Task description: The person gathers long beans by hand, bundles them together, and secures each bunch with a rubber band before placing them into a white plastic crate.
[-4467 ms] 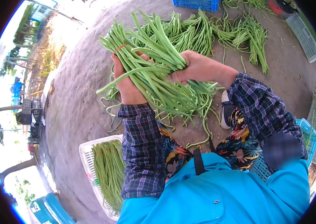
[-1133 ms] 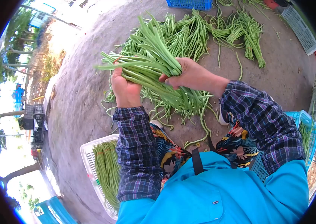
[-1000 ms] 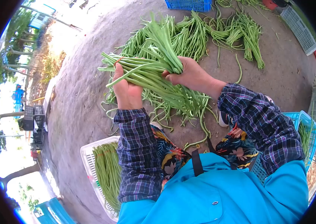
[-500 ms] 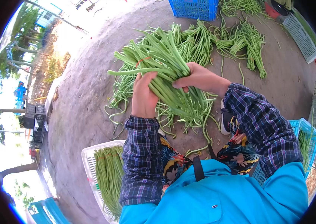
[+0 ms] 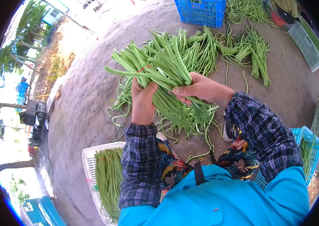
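Held up before me is a bunch of long green beans (image 5: pixel 167 86), with a red band (image 5: pixel 143 69) around part of it near the left end. My left hand (image 5: pixel 143 100) is closed round the banded part, thumb across the front. My right hand (image 5: pixel 202 89) is closed on the other part of the bunch, thumb on top, and the stems fan out above it. One bean sticks out to the left past my left hand. Below and behind the bunch, a heap of loose long beans (image 5: pixel 201 51) lies on the ground, partly hidden by it.
A white crate (image 5: pixel 88 165) with laid-out beans stands at my left knee. A blue crate (image 5: pixel 201 13) is at the far side. At right are a light-blue crate (image 5: pixel 317 147) and a grey crate (image 5: pixel 306 45). More beans (image 5: pixel 257 56) lie on the concrete floor (image 5: pixel 87 94).
Both hands still grip the bunch. The stems at my right hand have tilted slightly apart from the banded part, leaving a wider gap. The whole view has shifted slightly.
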Tool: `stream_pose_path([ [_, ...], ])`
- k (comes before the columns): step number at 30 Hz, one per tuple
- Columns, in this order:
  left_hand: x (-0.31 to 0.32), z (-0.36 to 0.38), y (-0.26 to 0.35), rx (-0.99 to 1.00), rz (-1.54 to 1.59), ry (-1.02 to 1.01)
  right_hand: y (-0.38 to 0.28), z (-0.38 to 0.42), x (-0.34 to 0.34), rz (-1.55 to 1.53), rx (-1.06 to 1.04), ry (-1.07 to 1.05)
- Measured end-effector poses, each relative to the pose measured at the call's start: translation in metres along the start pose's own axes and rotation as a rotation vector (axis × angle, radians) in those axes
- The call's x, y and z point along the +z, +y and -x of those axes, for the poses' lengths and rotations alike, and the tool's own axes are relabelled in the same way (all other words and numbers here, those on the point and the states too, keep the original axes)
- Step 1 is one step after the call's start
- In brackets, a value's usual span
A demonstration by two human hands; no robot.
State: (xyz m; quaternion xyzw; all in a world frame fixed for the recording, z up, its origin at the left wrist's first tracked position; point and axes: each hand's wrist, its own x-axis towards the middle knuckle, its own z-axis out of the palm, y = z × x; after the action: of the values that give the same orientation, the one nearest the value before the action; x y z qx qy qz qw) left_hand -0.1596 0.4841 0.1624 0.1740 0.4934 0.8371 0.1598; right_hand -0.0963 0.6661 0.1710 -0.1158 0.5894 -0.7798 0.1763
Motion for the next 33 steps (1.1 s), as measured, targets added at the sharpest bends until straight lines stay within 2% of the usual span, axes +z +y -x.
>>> stream_pose_path([
  [2, -0.008, -0.005, -0.009, 0.034, -0.019, -0.004, 0.006, 0.0, 0.001, 0.043, 0.033, 0.022],
  [4, -0.004, -0.005, -0.007, 0.09, 0.077, 0.216, 0.014, 0.005, 0.005, 0.085, 0.06, -0.005],
  [5, -0.016, -0.011, -0.008, 0.091, 0.059, 0.25, 0.016, 0.01, 0.009, 0.103, 0.12, -0.059],
  [7, -0.043, -0.022, 0.011, -0.055, 0.167, 0.379, 0.02, 0.026, 0.018, 0.189, 0.245, -0.143],
  [8, -0.058, -0.025, 0.019, -0.06, 0.168, 0.386, 0.02, 0.036, 0.014, 0.185, 0.251, -0.146],
  [10, -0.082, -0.027, 0.03, -0.002, 0.296, 0.553, 0.013, 0.056, -0.007, 0.185, 0.251, -0.16],
  [12, -0.081, -0.02, 0.037, 0.039, 0.321, 0.594, 0.005, 0.075, -0.034, 0.046, 0.179, 0.106],
  [14, -0.081, -0.015, 0.04, 0.057, 0.339, 0.621, 0.004, 0.09, -0.058, -0.251, 0.022, 0.375],
  [18, -0.092, -0.011, 0.038, 0.13, 0.323, 0.548, -0.002, 0.11, -0.116, -0.551, -0.38, 0.516],
  [20, -0.098, -0.011, 0.04, 0.178, 0.461, 0.523, -0.012, 0.124, -0.138, -0.623, -0.554, 0.61],
  [21, -0.1, -0.011, 0.039, 0.179, 0.46, 0.522, -0.016, 0.134, -0.151, -0.624, -0.555, 0.609],
  [23, -0.103, -0.01, 0.039, 0.201, 0.472, 0.624, -0.023, 0.152, -0.173, -0.602, -0.737, 0.74],
  [26, -0.109, -0.008, 0.036, 0.191, 0.492, 0.606, -0.024, 0.172, -0.183, -0.564, -0.836, 0.775],
  [27, -0.114, -0.008, 0.035, 0.181, 0.493, 0.606, -0.027, 0.178, -0.184, -0.523, -0.829, 0.682],
  [28, -0.12, -0.008, 0.036, 0.145, 0.557, 0.523, -0.028, 0.183, -0.182, -0.521, -0.826, 0.689],
  [29, -0.125, -0.009, 0.035, 0.111, 0.618, 0.439, -0.027, 0.188, -0.181, -0.49, -0.808, 0.79],
  [30, -0.121, -0.009, 0.034, 0.11, 0.617, 0.438, -0.029, 0.189, -0.177, -0.458, -0.79, 0.889],
  [32, -0.112, -0.012, 0.032, 0.246, 0.514, 0.553, -0.021, 0.197, -0.187, -0.515, -0.803, 0.85],
  [33, -0.11, -0.012, 0.033, 0.242, 0.518, 0.547, -0.018, 0.2, -0.189, -0.443, -0.79, 0.824],
])
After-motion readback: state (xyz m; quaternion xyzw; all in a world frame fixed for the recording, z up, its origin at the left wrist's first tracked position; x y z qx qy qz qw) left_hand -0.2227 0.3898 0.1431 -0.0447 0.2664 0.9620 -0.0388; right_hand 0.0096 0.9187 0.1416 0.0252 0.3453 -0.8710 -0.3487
